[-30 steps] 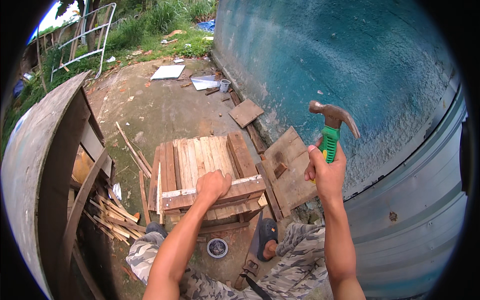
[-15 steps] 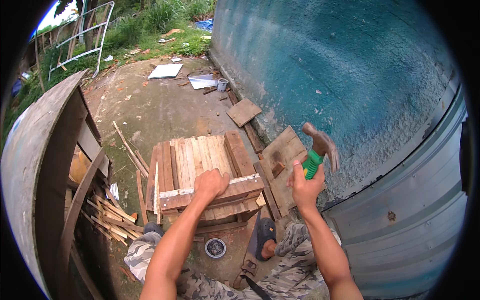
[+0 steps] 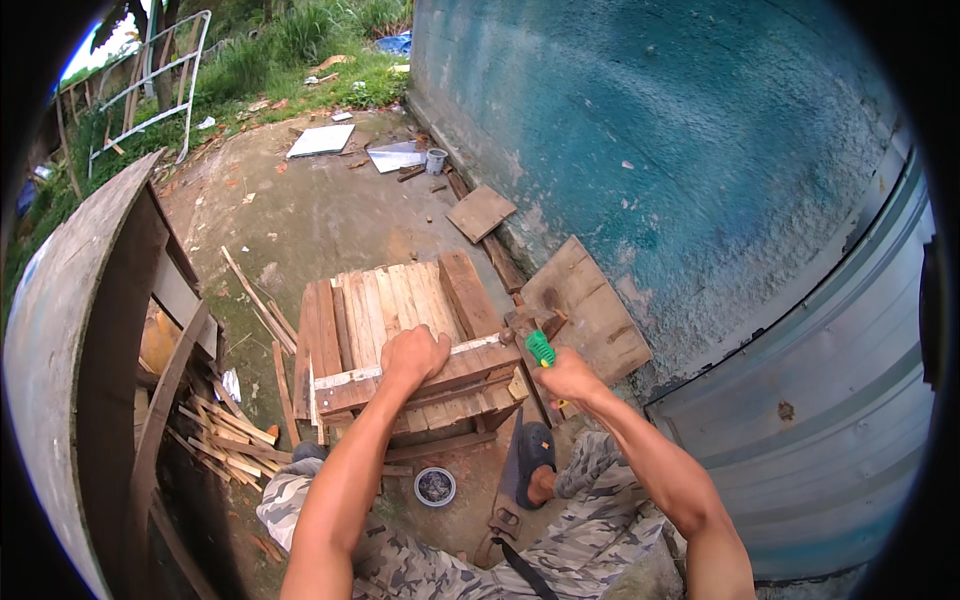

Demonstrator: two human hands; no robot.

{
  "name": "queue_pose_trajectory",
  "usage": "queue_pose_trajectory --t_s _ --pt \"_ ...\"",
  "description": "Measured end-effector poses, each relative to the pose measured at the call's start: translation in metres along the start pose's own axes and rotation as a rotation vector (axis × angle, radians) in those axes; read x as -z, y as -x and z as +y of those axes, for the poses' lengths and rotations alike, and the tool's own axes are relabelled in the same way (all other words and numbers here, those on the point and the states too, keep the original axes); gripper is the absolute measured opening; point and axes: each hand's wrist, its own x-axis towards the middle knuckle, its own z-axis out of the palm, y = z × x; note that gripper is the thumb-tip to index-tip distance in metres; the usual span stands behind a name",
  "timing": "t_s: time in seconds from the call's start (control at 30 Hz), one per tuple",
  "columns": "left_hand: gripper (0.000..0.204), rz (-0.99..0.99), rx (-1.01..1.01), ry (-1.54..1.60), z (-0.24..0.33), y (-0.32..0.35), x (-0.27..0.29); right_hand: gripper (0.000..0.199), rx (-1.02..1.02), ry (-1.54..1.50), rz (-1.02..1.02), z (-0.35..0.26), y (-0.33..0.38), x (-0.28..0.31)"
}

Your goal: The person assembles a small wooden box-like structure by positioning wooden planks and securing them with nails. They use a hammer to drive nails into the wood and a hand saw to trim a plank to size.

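Observation:
A box-like frame of wooden planks (image 3: 470, 290) stands on the ground in front of me. Over the top edge of its front board (image 3: 455, 367) my left hand (image 3: 415, 358) is closed, fingers curled onto the far side. My right hand (image 3: 568, 378) grips a hammer (image 3: 540, 347) by its green handle. The hammer's head is at the right end of the front board; whether it touches the wood I cannot tell. Any nail under the head is hidden.
Near my feet are a small bowl of dark bits (image 3: 435, 487) and a handsaw (image 3: 507, 510). Wood strips (image 3: 225, 440) lie piled at left, beside a large curved panel (image 3: 75, 330). A plywood piece (image 3: 590, 310) leans by the blue wall (image 3: 640, 130); a metal sheet (image 3: 810, 400) stands at right.
My right hand has swung the hammer down and leftward, from raised beside the wall to the front board's right end. My left hand keeps its hold on the board.

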Motion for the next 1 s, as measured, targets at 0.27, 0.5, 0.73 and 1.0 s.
queue_pose_trajectory --t_s 0.27,0.5,0.73,1.0 --pt "0.061 0.01 0.001 0.013 -0.001 -0.002 -0.001 0.03 -0.14 -0.848 0.368 0.031 -0.007 0.011" --pt "0.06 0.018 0.011 0.011 0.0 -0.003 0.002 0.025 -0.412 -0.268 -0.262 0.024 -0.006 0.0" --pt "0.058 0.039 0.01 0.014 -0.001 -0.001 -0.002 0.021 0.189 0.095 -0.123 0.022 -0.001 -0.01" --pt "0.059 0.008 0.027 0.006 0.001 -0.003 0.0 0.031 -0.263 -0.702 0.365 0.005 -0.009 0.002"
